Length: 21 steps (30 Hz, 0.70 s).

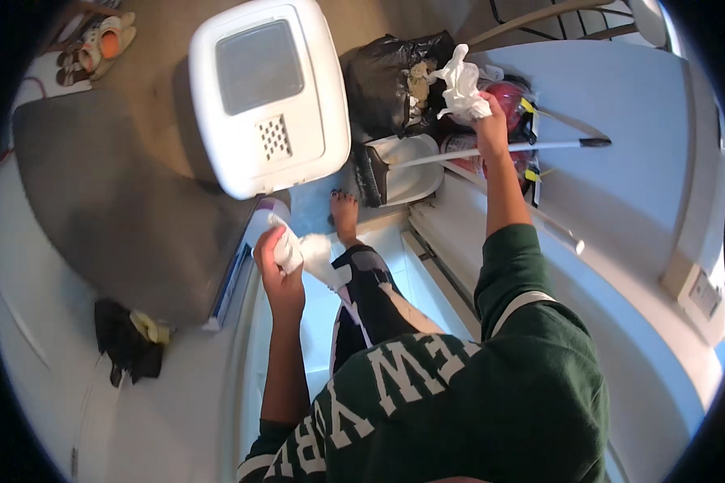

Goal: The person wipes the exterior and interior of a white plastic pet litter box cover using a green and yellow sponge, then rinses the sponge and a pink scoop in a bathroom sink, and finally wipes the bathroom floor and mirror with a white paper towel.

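My left hand (275,270) is closed around a wad of white tissue (286,251), held out in front of me on the left. More white material (318,251) hangs just beside it, and I cannot make out whether it is the same piece. Out to the far right, my right hand (491,125) grips a crumpled white tissue (462,87). That tissue is next to the mouth of a black trash bag (383,84), where crumpled, yellowish-brown waste shows. A white covered litter box (330,105) with a grey window stands left of the bag.
A white dustpan (419,185) and a dark-bristled broom (370,177) lie right of my bare foot (345,213). Red containers with yellow tags (503,101) stand behind my right hand. A large dark grey padded surface (121,201) fills the left; shoes (105,44) sit far left.
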Available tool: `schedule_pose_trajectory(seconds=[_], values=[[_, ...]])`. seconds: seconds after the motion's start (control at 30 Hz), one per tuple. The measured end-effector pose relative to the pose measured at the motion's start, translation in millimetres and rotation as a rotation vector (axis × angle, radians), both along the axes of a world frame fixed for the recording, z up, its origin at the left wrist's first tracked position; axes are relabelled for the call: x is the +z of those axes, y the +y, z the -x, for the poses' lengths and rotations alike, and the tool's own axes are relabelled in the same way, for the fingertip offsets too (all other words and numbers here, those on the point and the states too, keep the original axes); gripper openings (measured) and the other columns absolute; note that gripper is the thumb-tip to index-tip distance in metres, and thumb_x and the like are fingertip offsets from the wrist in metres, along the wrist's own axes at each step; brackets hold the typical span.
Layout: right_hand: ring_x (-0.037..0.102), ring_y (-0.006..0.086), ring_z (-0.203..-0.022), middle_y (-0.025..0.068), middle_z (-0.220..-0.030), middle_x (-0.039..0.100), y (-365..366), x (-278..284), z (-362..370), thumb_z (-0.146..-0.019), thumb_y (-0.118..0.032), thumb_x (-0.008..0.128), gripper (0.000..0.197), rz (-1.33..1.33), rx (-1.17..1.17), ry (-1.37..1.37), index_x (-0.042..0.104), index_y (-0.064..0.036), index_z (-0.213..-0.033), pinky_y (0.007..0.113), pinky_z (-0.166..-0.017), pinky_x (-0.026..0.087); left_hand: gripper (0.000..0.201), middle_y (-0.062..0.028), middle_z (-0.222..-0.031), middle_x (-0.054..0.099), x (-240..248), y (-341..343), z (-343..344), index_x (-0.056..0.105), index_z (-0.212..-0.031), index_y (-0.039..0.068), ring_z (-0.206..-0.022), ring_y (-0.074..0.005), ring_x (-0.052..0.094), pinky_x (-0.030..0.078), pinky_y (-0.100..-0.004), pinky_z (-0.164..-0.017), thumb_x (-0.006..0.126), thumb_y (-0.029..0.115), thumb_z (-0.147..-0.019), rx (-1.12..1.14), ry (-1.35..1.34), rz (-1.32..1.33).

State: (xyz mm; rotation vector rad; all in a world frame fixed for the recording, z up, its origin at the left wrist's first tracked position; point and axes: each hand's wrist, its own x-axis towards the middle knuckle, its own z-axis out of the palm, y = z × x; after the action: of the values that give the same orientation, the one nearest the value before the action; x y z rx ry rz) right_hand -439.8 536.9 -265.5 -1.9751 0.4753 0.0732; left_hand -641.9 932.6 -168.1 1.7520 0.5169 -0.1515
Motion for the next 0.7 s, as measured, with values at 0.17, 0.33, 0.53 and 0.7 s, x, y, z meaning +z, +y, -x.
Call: schedule_pose_trajectory(seconds=[0.17,0.33,0.53,0.7], values=[[0.059,0.0147,-0.094,0.0025,-0.104,0.060,80.1,109.4,90.4,-0.092,-0.020,0.052,0.022,-0.857,0.074,0.129,0.051,-0.0106,-0.112,0.033,-0.081,0.048,0.045,-0.0141,-0.122,0.043,81.3,9.2,36.8,0.053,-0.116,0.004,-0.119,-0.0275,0.041,0.034,-0.0348,-0.101,0.056,-0.007,-0.073,-0.022,-0.242,-0.091],[0.056,0.0101,-0.090,-0.0007,-0.099,0.059,200.4,215.2,208.4,-0.087,-0.014,0.058,0.017,-0.865,0.702,0.259,0.054,-0.0128,-0.103,0.025,-0.076,0.046,0.063,-0.0127,-0.133,0.032,167.8,17.4,138.4,0.042,-0.128,0.007,-0.124,-0.0265,0.037,0.033,-0.0361,-0.103,0.067,0.002,-0.071,0.054,-0.425,0.019],[0.046,0.0231,-0.108,0.0084,-0.108,0.045,347.0,270.3,369.9,-0.071,0.004,0.067,0.029,-0.532,1.337,-0.059,0.060,-0.0084,-0.096,0.032,-0.093,0.041,0.064,-0.0113,-0.122,0.044,202.8,36.0,310.1,0.038,-0.126,0.007,-0.115,-0.0225,0.045,0.041,-0.0354,-0.095,0.070,0.001,-0.071,0.291,-0.347,-0.191],[0.037,0.0255,-0.123,0.0120,-0.128,0.037,385.4,317.2,482.8,-0.080,-0.012,0.065,0.057,-0.644,1.636,0.471,0.042,-0.0120,-0.132,0.033,-0.101,0.035,0.045,-0.0150,-0.110,0.053,217.3,26.4,428.7,0.043,-0.118,0.005,-0.102,-0.0237,0.055,0.044,-0.0330,-0.088,0.063,-0.001,-0.077,0.953,-0.418,0.116]])
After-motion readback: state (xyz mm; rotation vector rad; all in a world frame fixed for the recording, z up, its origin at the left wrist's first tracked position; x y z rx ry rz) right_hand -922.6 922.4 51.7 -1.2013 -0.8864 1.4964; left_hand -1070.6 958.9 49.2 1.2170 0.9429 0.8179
